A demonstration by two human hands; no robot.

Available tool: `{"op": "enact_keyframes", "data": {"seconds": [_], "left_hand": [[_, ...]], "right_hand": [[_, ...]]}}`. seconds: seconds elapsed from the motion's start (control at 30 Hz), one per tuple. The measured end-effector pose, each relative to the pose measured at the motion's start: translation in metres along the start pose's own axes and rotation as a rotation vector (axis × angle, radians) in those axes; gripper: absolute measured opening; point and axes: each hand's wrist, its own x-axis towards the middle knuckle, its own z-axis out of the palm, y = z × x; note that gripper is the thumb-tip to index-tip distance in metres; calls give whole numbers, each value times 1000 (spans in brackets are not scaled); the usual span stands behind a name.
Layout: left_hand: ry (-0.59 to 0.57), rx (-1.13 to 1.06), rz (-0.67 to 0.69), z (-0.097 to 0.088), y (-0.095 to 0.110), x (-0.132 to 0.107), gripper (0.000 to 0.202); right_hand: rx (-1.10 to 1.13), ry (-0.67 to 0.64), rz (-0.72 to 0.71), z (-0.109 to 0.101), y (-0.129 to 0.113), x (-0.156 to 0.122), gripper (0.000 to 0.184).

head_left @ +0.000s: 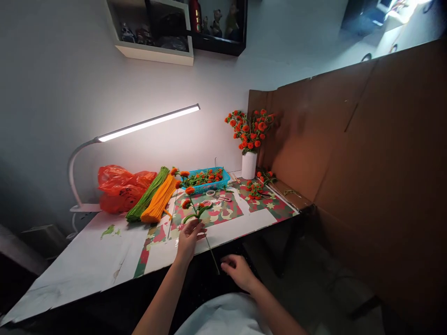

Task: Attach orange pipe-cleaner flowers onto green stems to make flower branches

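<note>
My left hand (190,237) is closed around the stem of an artificial flower spray (189,190), just below its green leaves. Fuzzy orange blooms branch off its upper part, and the thin bare stem slants down toward my lap. Close to the stem's lower end is my right hand (240,272), apart from it, fingers loosely bent with a gap at the thumb; nothing shows in it. Beyond the spray, scissors (223,198) and a roll of tape (210,192) lie on the patterned table top (226,211).
A blue basket (200,188) holds several orange-and-green flower pieces. Green chenille stems (148,195) and orange ones (159,200) lie beside a red plastic bag (120,188). Behind are a lamp (150,123) and a white vase (248,166) of orange flowers; cardboard (366,163) walls the right.
</note>
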Motion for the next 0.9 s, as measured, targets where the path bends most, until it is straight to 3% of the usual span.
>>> {"op": "enact_keyframes", "data": {"seconds": [0.07, 0.1, 0.13, 0.23, 0.33, 0.43, 0.53, 0.77, 0.9], "left_hand": [[4, -1, 3, -2, -1, 1, 48], [5, -3, 4, -3, -1, 2, 48], [6, -3, 3, -3, -2, 3, 48], [7, 3, 3, -5, -2, 5, 48], [9, 18, 4, -6, -3, 6, 47], [0, 7, 10, -7, -4, 4, 46], [-23, -53, -5, -6, -2, 1, 49], [7, -244, -59, 5, 5, -5, 48], [-15, -327, -61, 12, 11, -11, 50]], "right_hand": [[-349, 371, -176, -44, -30, 5, 34], [-531, 552, -209, -73, -48, 11, 34], [-599, 647, -193, -104, -66, 20, 35], [-732, 792, -78, -190, -109, 62, 33], [-856, 841, 109, -240, -123, 113, 23], [-919, 873, 262, -254, -117, 147, 28], [-946, 875, 311, -258, -110, 158, 27], [-896, 917, 253, -270, -109, 144, 25], [-788, 959, 141, -265, -110, 123, 24]]}}
